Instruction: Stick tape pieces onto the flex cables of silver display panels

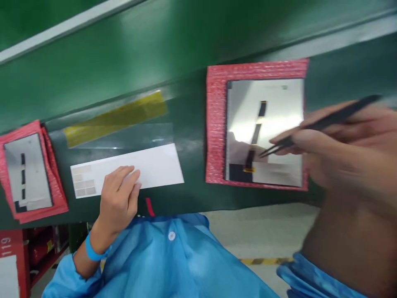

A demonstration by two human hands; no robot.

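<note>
My right hand (347, 145) grips black tweezers (313, 126). Their tips hover over or touch a shiny, mirror-like panel (279, 120), close to the dark flex strip (256, 134) with gold bands on it; contact cannot be made out. Pink bubble wrap (215, 128) lies under this panel. My left hand (119, 196) rests with loosely bent fingers on a long white sheet (158, 167). Small beige-grey patches (85, 188) stick to the sheet's left end. Motion blurs the right hand and wrist.
At the far left, a similar panel (31, 182) lies on pink bubble wrap (58, 190). A yellow strip (116, 118) on clear film sits behind the white sheet. A red tape piece (150, 207) marks the near edge of the green table (192, 194). Below left stands a red rack (25, 265).
</note>
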